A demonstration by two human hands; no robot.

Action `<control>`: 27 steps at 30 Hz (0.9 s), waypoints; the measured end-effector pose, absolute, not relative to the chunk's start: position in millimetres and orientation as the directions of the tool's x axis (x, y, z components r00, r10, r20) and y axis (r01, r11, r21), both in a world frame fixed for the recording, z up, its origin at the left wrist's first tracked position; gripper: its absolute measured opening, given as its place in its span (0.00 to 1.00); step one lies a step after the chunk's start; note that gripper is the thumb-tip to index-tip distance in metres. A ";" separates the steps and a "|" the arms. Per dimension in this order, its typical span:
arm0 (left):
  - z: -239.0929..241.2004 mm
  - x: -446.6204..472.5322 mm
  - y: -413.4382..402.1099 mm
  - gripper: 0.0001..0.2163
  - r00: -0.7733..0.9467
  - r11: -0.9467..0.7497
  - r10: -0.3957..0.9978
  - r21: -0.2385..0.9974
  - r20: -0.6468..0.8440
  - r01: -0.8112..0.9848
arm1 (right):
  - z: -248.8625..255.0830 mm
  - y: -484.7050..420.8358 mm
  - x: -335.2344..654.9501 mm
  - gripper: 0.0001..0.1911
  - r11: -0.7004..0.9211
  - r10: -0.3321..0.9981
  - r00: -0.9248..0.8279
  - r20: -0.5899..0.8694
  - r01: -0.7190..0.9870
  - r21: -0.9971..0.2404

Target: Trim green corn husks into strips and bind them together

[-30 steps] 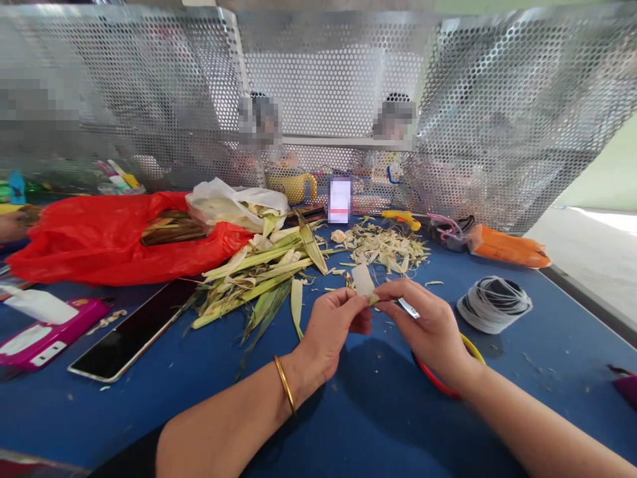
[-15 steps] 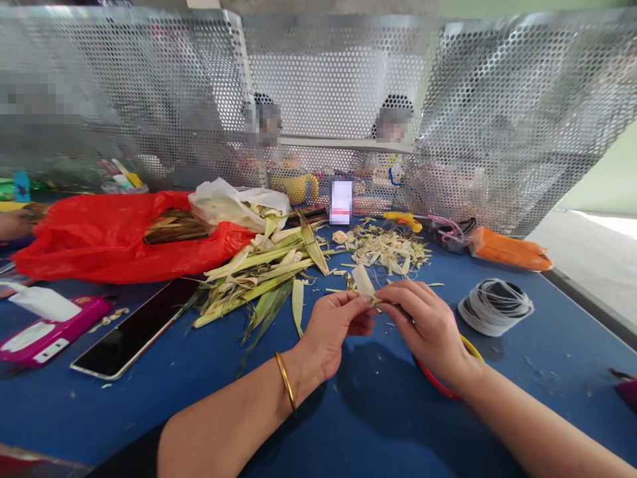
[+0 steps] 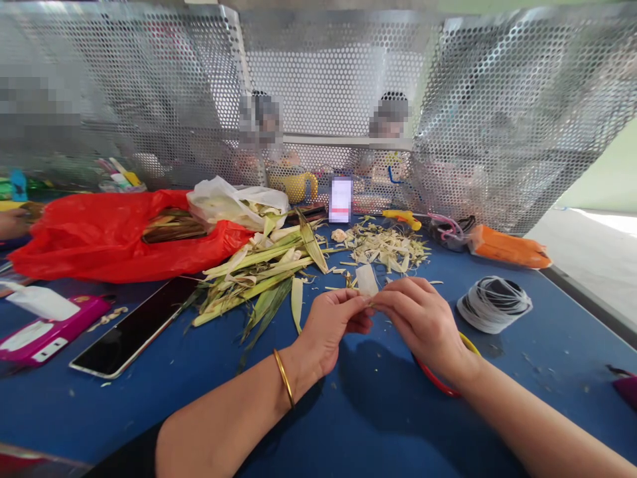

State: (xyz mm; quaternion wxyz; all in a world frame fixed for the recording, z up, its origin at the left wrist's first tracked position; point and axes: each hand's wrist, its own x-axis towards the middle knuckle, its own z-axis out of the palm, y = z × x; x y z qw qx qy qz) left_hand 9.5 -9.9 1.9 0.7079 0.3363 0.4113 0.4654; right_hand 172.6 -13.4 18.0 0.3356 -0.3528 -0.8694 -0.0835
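The left hand [image 3: 331,325], a smooth gold bangle [image 3: 284,377] on its wrist, pinches the lower end of a flat, pale cream piece of husk [image 3: 367,280] in its fingers. The fingers of the right hand [image 3: 423,322] grip the same end (the exact contact is partly hidden). The piece juts up above the blue tabletop [image 3: 393,425], between a heap of long yellow-green husk strips [image 3: 253,282] and a squat spool of whitish cord [image 3: 494,305].

Pale husk pc [image 3: 367,280], thin, approx rect., upper pt exposed, base btwn L grip [image 3: 332,322] & R grip [image 3: 421,315].
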 end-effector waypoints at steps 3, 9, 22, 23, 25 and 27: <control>1.9 9.8 -9.5 0.09 0.223 0.317 0.944 0.862 -0.245 -0.395 | 15.9 -11.9 172.9 0.09 0.733 0.593 -0.485 0.642 0.656 -0.181; 0.9 10.2 -9.9 0.10 0.229 0.319 0.943 0.847 -0.240 -0.425 | 9.6 -11.5 170.9 0.06 0.671 0.705 -0.360 0.611 0.619 -0.409; 0.0 11.7 -12.9 0.06 0.163 0.252 0.965 0.899 -0.206 -0.359 | 5.1 -10.6 168.1 0.06 0.580 0.807 -0.235 0.542 0.492 -0.649; -0.1 12.1 -13.1 0.06 0.133 0.199 0.977 0.924 -0.164 -0.325 | 5.2 -11.0 167.7 0.06 0.551 0.829 -0.218 0.515 0.475 -0.686; -0.3 12.6 -13.0 0.05 0.097 0.102 0.992 0.961 -0.080 -0.258 | 5.7 -11.6 166.9 0.06 0.474 0.879 -0.187 0.439 0.440 -0.762; -1.2 12.6 -12.1 0.05 0.088 0.034 0.996 0.979 -0.017 -0.201 | 6.6 -11.6 166.1 0.06 0.389 0.921 -0.166 0.351 0.417 -0.822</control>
